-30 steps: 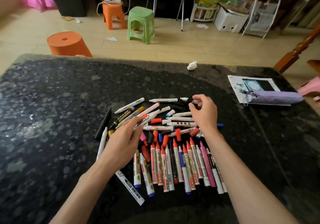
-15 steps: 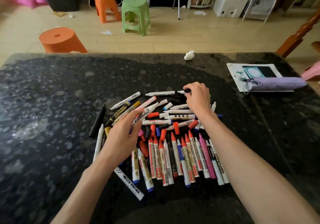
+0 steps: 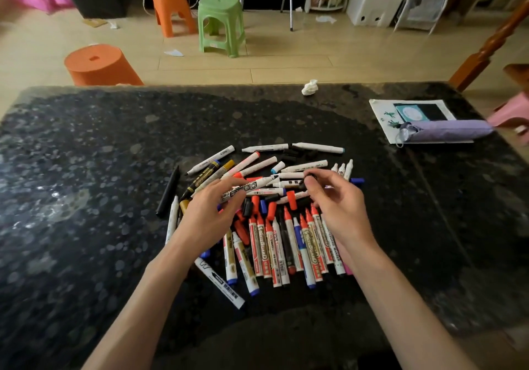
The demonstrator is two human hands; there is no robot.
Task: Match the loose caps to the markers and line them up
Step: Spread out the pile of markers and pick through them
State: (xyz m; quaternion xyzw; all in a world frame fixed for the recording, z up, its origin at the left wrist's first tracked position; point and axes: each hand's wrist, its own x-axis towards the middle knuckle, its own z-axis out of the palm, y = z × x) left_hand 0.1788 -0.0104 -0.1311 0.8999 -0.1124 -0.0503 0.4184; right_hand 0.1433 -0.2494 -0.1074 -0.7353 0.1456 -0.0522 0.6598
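A pile of uncapped markers (image 3: pixel 289 169) and loose red, black and blue caps (image 3: pixel 271 210) lies in the middle of the dark stone table (image 3: pixel 86 169). My left hand (image 3: pixel 209 215) holds a white marker (image 3: pixel 246 188) with its bare tip pointing right. My right hand (image 3: pixel 340 203) pinches a black cap (image 3: pixel 307 177) just right of that tip, a small gap between them. In front of the pile, several markers (image 3: pixel 292 246) lie side by side in a row, tips away from me, partly hidden under my hands.
A purple pouch (image 3: pixel 446 133) lies on a printed sheet (image 3: pixel 412 112) at the table's right. A crumpled white tissue (image 3: pixel 309 88) sits near the far edge. Orange stools (image 3: pixel 100 65) and a green stool (image 3: pixel 220 23) stand on the floor beyond.
My right hand came back from the far side of the pile with a black cap and now holds it near the marker's tip. My left hand lifted the white marker slightly.
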